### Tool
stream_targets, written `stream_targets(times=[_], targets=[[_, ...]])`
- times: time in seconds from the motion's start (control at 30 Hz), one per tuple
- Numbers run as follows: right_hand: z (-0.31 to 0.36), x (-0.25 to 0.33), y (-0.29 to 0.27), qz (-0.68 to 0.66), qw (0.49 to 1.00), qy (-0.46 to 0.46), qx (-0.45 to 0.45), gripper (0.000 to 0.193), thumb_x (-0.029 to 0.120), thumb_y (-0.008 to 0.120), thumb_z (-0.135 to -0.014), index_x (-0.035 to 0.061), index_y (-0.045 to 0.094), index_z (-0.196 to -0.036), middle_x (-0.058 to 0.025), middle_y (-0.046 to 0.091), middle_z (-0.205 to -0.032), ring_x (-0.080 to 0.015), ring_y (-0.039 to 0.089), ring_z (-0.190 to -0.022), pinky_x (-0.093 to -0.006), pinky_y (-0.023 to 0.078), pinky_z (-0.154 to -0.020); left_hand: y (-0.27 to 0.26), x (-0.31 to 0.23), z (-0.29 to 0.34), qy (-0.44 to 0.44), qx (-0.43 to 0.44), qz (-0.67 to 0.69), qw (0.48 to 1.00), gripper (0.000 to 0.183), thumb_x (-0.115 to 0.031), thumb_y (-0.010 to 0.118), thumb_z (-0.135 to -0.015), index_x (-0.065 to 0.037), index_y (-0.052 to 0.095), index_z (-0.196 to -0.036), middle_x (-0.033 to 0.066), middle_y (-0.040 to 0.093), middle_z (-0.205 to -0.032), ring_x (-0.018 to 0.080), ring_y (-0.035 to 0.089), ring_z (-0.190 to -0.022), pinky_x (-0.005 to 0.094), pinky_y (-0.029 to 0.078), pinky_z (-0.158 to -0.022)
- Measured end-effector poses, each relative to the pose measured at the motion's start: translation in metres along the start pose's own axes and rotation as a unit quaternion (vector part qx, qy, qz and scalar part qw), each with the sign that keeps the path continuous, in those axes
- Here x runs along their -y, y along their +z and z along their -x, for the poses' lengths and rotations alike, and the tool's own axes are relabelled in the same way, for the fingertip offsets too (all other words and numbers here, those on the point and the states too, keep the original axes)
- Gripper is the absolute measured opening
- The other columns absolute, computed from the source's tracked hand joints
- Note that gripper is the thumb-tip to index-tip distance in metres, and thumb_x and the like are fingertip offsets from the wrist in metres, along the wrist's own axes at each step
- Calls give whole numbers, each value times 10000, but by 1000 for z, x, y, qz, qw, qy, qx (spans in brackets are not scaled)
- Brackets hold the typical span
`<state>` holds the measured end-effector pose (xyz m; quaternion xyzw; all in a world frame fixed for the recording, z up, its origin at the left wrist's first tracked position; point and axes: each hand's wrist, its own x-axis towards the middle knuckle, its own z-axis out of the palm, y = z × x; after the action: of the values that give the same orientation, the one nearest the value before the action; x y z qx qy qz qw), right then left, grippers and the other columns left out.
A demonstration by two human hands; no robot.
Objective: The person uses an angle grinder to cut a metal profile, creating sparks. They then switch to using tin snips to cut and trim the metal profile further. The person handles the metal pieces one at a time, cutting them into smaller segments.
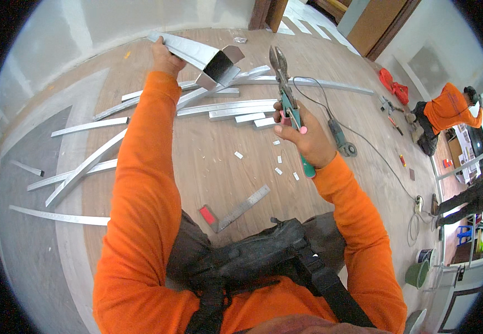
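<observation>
My left hand (167,59) is raised at the far left of centre, fingers wrapped round a silver metal channel (194,51). The channel's near end points toward the right, with its cut flaps bent outward around a dark hollow. In my right hand (310,132) is a pair of tin snips (286,99) with green handles, held upright, blades slightly parted and pointing away from me. The snips are to the right of the channel, apart from it. Below both hands lie several cut metal channels (227,108) on the wooden floor.
A try square (246,206) lies near my knees, among small white scraps (238,155). An angle grinder (338,135) with a trailing cord rests at right. More metal lengths (85,167) cross at left. Far right are a crouching person (447,108), a red bag (392,85) and a green bucket (417,274).
</observation>
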<state>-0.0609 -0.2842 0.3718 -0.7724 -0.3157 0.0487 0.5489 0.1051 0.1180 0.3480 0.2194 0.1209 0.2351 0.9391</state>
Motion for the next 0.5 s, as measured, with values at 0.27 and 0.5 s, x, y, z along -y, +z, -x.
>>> stream_targets(times=[0.27, 0.5], targets=[[0, 2, 16, -79, 996, 22, 30, 520, 293, 762, -855, 22, 569, -1254, -70, 626, -1040, -171, 568, -938, -316, 468, -857, 15, 12, 7, 30, 99, 24, 994, 602, -489, 205, -1038, 30, 469, -1189, 220, 618, -945, 381, 634, -878, 546, 555, -823], [-7, 13, 27, -91, 994, -50, -38, 507, 294, 745, -869, 39, 539, -1256, -48, 580, -1024, -148, 547, -930, -307, 457, -855, 48, 37, 37, -35, 106, 121, 986, 566, -460, 216, -1034, 27, 451, -1202, 197, 589, -920, 372, 627, -864, 559, 557, -827]])
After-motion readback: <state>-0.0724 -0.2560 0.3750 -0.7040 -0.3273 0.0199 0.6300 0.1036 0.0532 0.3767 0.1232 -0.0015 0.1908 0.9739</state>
